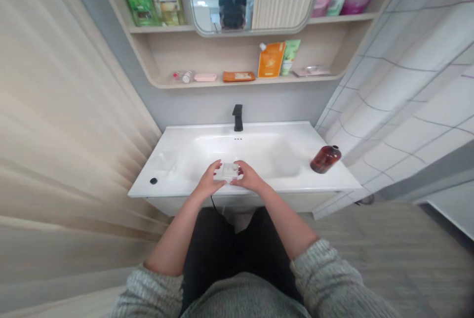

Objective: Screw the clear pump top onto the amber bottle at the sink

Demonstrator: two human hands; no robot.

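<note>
Between my two hands, over the front edge of the sink, is a small clear-and-white box (226, 172). Its exact kind is too small to make out. My left hand (208, 181) grips it from the left side, fingers curled round it. From the right, my right hand (249, 178) closes on it with thumb and fingers. Below and behind the box lies the white basin (285, 160). An amber bottle (326, 159) without a cap stands on the counter at the right. A small round black cap (153, 180) lies at the left front.
A black faucet (238, 117) rises behind the basin. Something transparent (165, 161) lies on the left counter. Above runs a shelf (207, 85) with an orange pouch (271, 60), a green tube (290, 57) and a mirror (207, 7). A curtain (74, 110) hangs at the left.
</note>
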